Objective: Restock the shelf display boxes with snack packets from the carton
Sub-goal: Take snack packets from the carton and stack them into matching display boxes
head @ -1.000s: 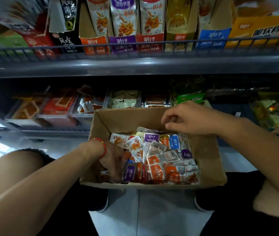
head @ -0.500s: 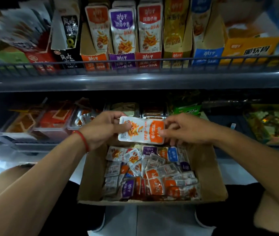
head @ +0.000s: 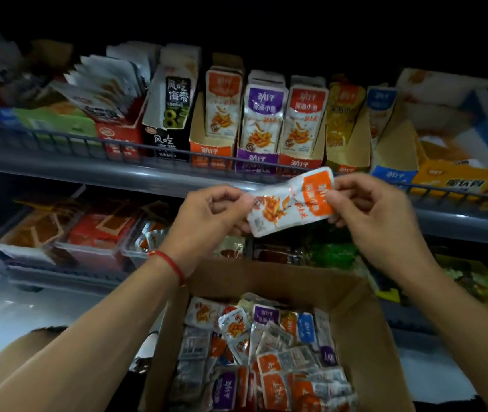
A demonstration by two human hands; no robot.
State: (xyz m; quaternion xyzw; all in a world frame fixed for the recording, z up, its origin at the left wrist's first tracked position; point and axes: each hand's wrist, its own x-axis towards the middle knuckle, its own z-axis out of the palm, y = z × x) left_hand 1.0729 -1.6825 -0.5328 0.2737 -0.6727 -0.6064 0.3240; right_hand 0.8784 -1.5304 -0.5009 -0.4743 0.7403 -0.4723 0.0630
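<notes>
a: where are the hands?

b: centre of the frame, raised in front of the upper shelf rail (head: pixel 88 162). the left hand (head: pixel 207 215) pinches the white end of an orange-and-white snack packet (head: pixel 291 202); the right hand (head: pixel 376 212) pinches its orange end. the packet lies nearly sideways between them, tilted up to the right.

a: and the carton?

b: lower centre, an open brown carton (head: pixel 364 337) filled with loose packets (head: pixel 266 352) in orange, purple, blue and white.

a: what's on the shelf?

b: just above the hands, a row of upright display boxes: an orange display box (head: pixel 211 151) left of a purple one (head: pixel 256 159), then a red one (head: pixel 299 163), each with packets standing inside. the left wrist wears a red string bracelet (head: pixel 171 263).
</notes>
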